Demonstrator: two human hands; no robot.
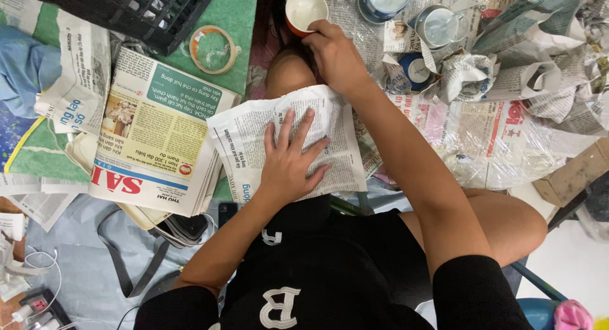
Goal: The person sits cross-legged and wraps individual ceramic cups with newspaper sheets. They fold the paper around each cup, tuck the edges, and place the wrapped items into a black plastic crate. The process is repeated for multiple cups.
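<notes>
Fingers of left hand splayed flat, gripping nothing, pinning newspaper sheet on the lap | head view: right hand curled on red cup at 12 o'clock | advice: keep sheet taut, set cup centrally.

- The floor is carrying lots of things.
- A green mat is lying on it.
- A roll of tape is sitting on the mat.
- A stack of newspapers is lying beside it.
- A black crate is standing at the top.
- Spread newspaper is covering the right side, with cups sitting on it.
- A red cup is standing there too.
</notes>
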